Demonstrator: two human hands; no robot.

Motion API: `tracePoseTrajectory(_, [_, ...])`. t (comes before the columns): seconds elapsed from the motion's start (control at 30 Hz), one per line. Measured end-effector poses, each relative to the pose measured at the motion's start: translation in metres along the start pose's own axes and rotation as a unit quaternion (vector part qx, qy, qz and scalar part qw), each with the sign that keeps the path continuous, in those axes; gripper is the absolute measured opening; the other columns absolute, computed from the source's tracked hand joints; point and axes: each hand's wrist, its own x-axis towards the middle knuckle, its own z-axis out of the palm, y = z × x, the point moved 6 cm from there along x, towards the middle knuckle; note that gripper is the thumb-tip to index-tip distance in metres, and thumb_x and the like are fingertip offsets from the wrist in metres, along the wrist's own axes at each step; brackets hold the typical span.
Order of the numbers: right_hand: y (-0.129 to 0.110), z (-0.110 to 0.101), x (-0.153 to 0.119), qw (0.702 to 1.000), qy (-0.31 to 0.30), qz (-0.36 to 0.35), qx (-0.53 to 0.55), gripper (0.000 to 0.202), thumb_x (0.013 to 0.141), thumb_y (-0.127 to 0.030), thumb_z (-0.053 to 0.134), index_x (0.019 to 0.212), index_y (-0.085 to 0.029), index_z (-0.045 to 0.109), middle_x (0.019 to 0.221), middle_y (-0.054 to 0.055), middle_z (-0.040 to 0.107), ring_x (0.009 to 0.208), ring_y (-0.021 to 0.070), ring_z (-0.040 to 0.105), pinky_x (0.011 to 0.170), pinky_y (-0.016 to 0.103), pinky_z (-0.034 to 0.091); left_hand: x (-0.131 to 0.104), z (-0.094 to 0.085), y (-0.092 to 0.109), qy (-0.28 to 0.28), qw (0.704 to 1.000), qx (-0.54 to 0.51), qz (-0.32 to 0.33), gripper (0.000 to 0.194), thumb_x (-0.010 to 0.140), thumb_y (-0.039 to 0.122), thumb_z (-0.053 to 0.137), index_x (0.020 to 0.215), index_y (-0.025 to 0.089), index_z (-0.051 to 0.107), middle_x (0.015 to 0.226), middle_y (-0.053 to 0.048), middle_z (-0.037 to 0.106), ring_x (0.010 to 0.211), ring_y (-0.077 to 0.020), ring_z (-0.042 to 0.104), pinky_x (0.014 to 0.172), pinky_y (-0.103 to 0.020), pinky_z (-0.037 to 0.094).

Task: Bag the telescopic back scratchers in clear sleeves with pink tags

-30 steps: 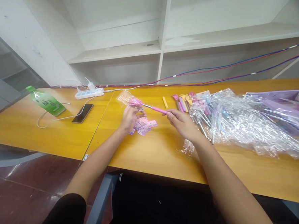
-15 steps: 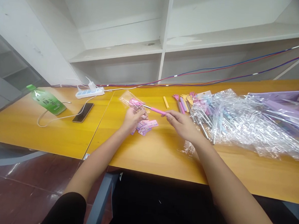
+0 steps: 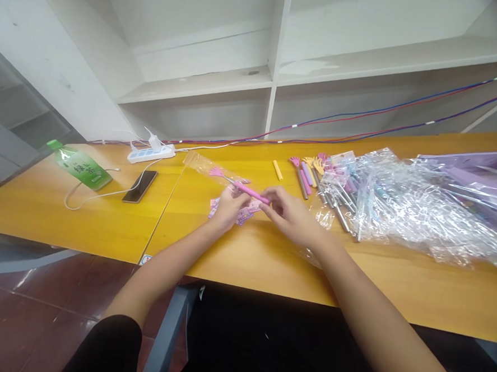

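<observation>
A pink back scratcher (image 3: 250, 192) with a small hand-shaped head and a metal shaft lies slantwise between my two hands. Its head and shaft are inside a clear plastic sleeve (image 3: 196, 161). My left hand (image 3: 229, 207) is closed around the sleeve and the lower part of the handle. My right hand (image 3: 291, 212) pinches the handle's end between thumb and fingers. Under my left hand lie several pink and purple printed cards (image 3: 242, 215), partly hidden. Beyond my right hand, loose back scratchers (image 3: 301, 178) with pink and yellow heads rest on the table.
A heap of clear-bagged scratchers (image 3: 402, 206) covers the right side, beside a purple box (image 3: 464, 161). A yellow handle piece (image 3: 277, 170) lies at the back. To the left are a green bottle (image 3: 81, 167), a phone (image 3: 139, 186) and a power strip (image 3: 152, 152).
The scratcher has slid further into the sleeve, its head now showing past my left hand. My left hand has shifted onto the handle, and my right hand has moved slightly left and down.
</observation>
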Motion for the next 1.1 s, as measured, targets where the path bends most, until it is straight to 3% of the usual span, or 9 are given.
tracePoseTrajectory(0.13, [-0.005, -0.008, 0.002, 0.996, 0.047, -0.078, -0.005, 0.017, 0.111, -0.032, 0.055, 0.118, -0.024, 0.069, 0.099, 0.005, 0.076, 0.073, 0.0175, 0.064, 0.071, 0.032, 0.049, 0.005, -0.006, 0.012, 0.011, 0.999, 0.009, 0.034, 0.052, 0.07, 0.021, 0.089, 0.116, 0.018, 0.064, 0.072, 0.008, 0.057, 0.062, -0.0072, 0.049, 0.062, -0.023, 0.038])
tracePoseTrajectory(0.27, [-0.007, -0.007, 0.002, 0.989, 0.081, -0.122, -0.025, 0.017, 0.111, -0.033, 0.058, 0.111, -0.024, 0.072, 0.094, 0.005, 0.074, 0.072, 0.0177, 0.062, 0.072, 0.033, 0.05, -0.002, 0.001, 0.003, -0.023, 0.998, 0.045, 0.023, 0.053, 0.07, 0.024, 0.091, 0.117, 0.019, 0.065, 0.079, 0.005, 0.063, 0.068, -0.0093, 0.056, 0.067, -0.024, 0.044])
tracePoseTrajectory(0.47, [-0.005, -0.007, -0.001, 0.988, 0.111, -0.087, -0.058, 0.022, 0.107, -0.046, 0.065, 0.102, -0.026, 0.075, 0.11, 0.01, 0.07, 0.077, 0.0207, 0.062, 0.072, 0.038, 0.051, -0.018, 0.028, -0.019, -0.165, 0.979, 0.118, 0.02, 0.048, 0.073, 0.03, 0.094, 0.112, 0.02, 0.068, 0.098, -0.002, 0.071, 0.086, -0.0149, 0.066, 0.082, -0.028, 0.051])
tracePoseTrajectory(0.57, [0.0, -0.009, -0.001, 0.989, 0.122, -0.073, -0.04, 0.022, 0.102, -0.049, 0.071, 0.103, -0.026, 0.072, 0.116, 0.011, 0.066, 0.075, 0.02, 0.059, 0.07, 0.039, 0.054, -0.02, 0.029, -0.021, -0.179, 0.974, 0.139, 0.023, 0.045, 0.077, 0.03, 0.092, 0.113, 0.02, 0.067, 0.098, -0.002, 0.07, 0.088, -0.0159, 0.066, 0.082, -0.028, 0.052])
tracePoseTrajectory(0.67, [0.001, -0.007, 0.001, 0.992, 0.101, -0.078, -0.006, 0.021, 0.105, -0.042, 0.068, 0.119, -0.027, 0.071, 0.123, 0.011, 0.064, 0.069, 0.0163, 0.057, 0.07, 0.038, 0.056, -0.02, 0.025, -0.02, -0.184, 0.972, 0.145, 0.017, 0.04, 0.079, 0.029, 0.09, 0.108, 0.019, 0.066, 0.093, -0.001, 0.066, 0.088, -0.0162, 0.064, 0.082, -0.029, 0.052])
tracePoseTrajectory(0.8, [-0.002, -0.006, 0.002, 0.99, 0.09, -0.105, -0.004, 0.017, 0.108, -0.032, 0.059, 0.117, -0.026, 0.073, 0.11, 0.009, 0.064, 0.075, 0.0181, 0.061, 0.072, 0.036, 0.055, -0.02, 0.027, -0.02, -0.217, 0.969, 0.116, -0.024, 0.045, 0.073, 0.03, 0.093, 0.108, 0.018, 0.068, 0.101, -0.005, 0.069, 0.097, -0.0201, 0.067, 0.088, -0.033, 0.053])
tracePoseTrajectory(0.97, [-0.001, -0.003, 0.004, 0.99, 0.08, -0.114, -0.017, 0.017, 0.108, -0.027, 0.058, 0.114, -0.025, 0.074, 0.103, 0.008, 0.066, 0.082, 0.0197, 0.063, 0.074, 0.035, 0.054, -0.015, 0.026, -0.016, -0.143, 0.986, -0.027, -0.076, 0.044, 0.086, 0.06, 0.078, 0.086, 0.018, 0.066, 0.1, -0.008, 0.073, 0.093, -0.0195, 0.067, 0.083, -0.032, 0.053])
tracePoseTrajectory(1.1, [-0.006, 0.003, 0.002, 0.989, 0.054, -0.137, -0.019, 0.019, 0.107, -0.024, 0.056, 0.111, -0.027, 0.074, 0.104, 0.008, 0.065, 0.085, 0.0207, 0.064, 0.079, 0.037, 0.055, -0.009, 0.017, -0.01, -0.07, 0.993, -0.056, -0.072, 0.045, 0.084, 0.058, 0.086, 0.094, 0.017, 0.069, 0.084, -0.002, 0.068, 0.078, -0.0144, 0.062, 0.076, -0.029, 0.05])
